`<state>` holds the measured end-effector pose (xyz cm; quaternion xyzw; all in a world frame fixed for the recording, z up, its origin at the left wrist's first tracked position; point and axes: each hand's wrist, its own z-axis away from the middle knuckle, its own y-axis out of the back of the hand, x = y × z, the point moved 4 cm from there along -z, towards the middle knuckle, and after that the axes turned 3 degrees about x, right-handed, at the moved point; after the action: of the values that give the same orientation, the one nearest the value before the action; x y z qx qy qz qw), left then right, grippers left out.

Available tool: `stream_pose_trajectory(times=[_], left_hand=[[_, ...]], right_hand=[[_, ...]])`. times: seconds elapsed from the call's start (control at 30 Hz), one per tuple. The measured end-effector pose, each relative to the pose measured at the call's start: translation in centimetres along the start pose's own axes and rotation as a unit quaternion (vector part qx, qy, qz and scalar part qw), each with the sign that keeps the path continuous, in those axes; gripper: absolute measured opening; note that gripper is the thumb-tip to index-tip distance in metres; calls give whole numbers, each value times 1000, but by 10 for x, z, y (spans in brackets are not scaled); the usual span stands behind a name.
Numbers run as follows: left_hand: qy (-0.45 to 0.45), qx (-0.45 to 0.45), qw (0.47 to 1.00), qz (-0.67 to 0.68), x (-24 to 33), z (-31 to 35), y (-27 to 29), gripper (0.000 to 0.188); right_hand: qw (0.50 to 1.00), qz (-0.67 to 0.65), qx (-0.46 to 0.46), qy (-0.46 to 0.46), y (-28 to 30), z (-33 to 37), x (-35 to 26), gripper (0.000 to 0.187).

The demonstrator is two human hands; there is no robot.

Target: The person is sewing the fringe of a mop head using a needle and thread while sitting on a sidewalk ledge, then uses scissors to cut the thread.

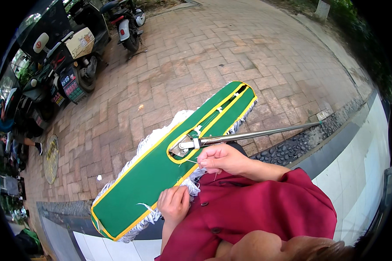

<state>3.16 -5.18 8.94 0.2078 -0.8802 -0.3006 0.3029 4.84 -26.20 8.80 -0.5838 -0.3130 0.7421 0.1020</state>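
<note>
A long flat mop head (139,191) lies slantwise before me, green cloth side up, with yellow trim and white string fringe. My left hand (174,202) is closed on its near edge, fingers curled over the trim and fringe. My right hand (220,160) pinches a thin pale strand (192,162) beside the yellow-edged opening; whether it is thread or a needle I cannot make out. In that opening sits a metal bracket (180,147), joined to a shiny metal pole (261,132) that runs off to the right. White ties (197,130) show along the slit.
Brick paving (196,65) spreads ahead. Parked scooters (69,65) stand at the far left, with another scooter (128,30) beyond. A person's leg and shoe (38,147) show at the left. A pebble strip (283,152) and white tiles (348,178) lie at the right.
</note>
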Motion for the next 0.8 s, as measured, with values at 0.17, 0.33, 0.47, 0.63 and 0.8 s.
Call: stream_pose_trajectory(times=[0.17, 0.33, 0.47, 0.63, 0.8], left_hand=[[-5, -2, 1000, 3, 0, -3, -3, 16], [-1, -8, 999, -36, -2, 2, 3, 16], [14, -18, 999, -40, -5, 7, -4, 16], [11, -19, 999, -37, -2, 1, -10, 17], [24, -9, 998, -63, -7, 0, -12, 18]], right_hand=[[998, 44, 50, 0, 7, 17, -17, 12], [993, 75, 90, 9, 16, 28, -20, 10], [982, 121, 140, -26, 21, 46, -25, 9], [977, 163, 132, -34, 19, 69, -28, 9], [974, 173, 139, -36, 20, 81, -31, 9]])
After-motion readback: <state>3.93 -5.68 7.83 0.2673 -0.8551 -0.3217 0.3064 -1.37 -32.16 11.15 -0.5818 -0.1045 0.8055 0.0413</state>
